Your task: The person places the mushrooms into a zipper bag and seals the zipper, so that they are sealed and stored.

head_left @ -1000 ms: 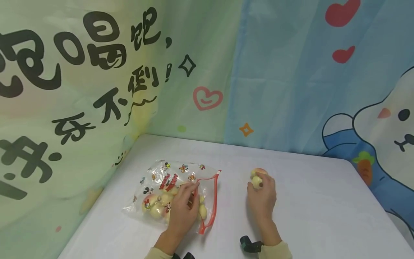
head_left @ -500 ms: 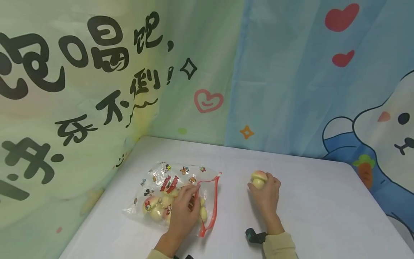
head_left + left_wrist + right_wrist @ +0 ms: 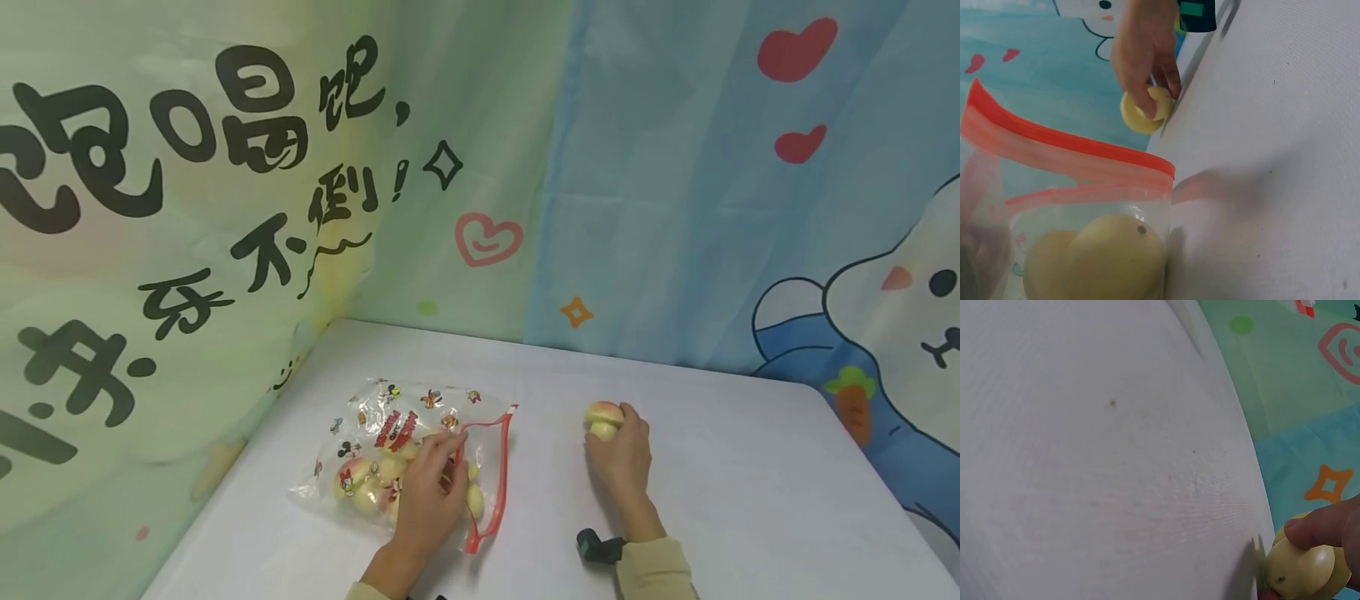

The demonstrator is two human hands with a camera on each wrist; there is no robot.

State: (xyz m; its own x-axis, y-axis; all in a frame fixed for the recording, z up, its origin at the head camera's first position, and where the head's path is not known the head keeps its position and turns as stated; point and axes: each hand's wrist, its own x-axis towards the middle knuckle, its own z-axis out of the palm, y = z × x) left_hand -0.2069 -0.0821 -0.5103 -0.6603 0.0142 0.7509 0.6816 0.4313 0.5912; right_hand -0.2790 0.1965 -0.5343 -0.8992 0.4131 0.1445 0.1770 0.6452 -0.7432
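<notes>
A clear zip bag [image 3: 378, 400] with a red zip edge and cartoon prints lies on the left of the table. Several pale yellow, pink-tinged rounded pieces [image 3: 367, 497] show inside it. My left hand [image 3: 429, 500] has its fingers curled at the bag's mouth and grips the upper zip edge. To the right, a mushroom-shaped piece [image 3: 603, 412], pale yellow with a pinkish cap, stands upright, and my right hand [image 3: 624, 454] holds it between thumb and fingers. In the right wrist view the thumb presses on this yellow piece [image 3: 1300, 569], which bears a small dark spot.
The white table [image 3: 750, 492] runs back to a printed curtain [image 3: 660, 208] that also covers the left side. A dark wrist device [image 3: 597, 547] sits on the right wrist near the sleeve [image 3: 656, 571]. The bag's red edge [image 3: 1079, 147] stands raised off the table.
My right fingers have shifted to the right side of the mushroom-shaped piece, uncovering more of its cap. The left hand keeps its place on the bag. The head view has tilted slightly upward.
</notes>
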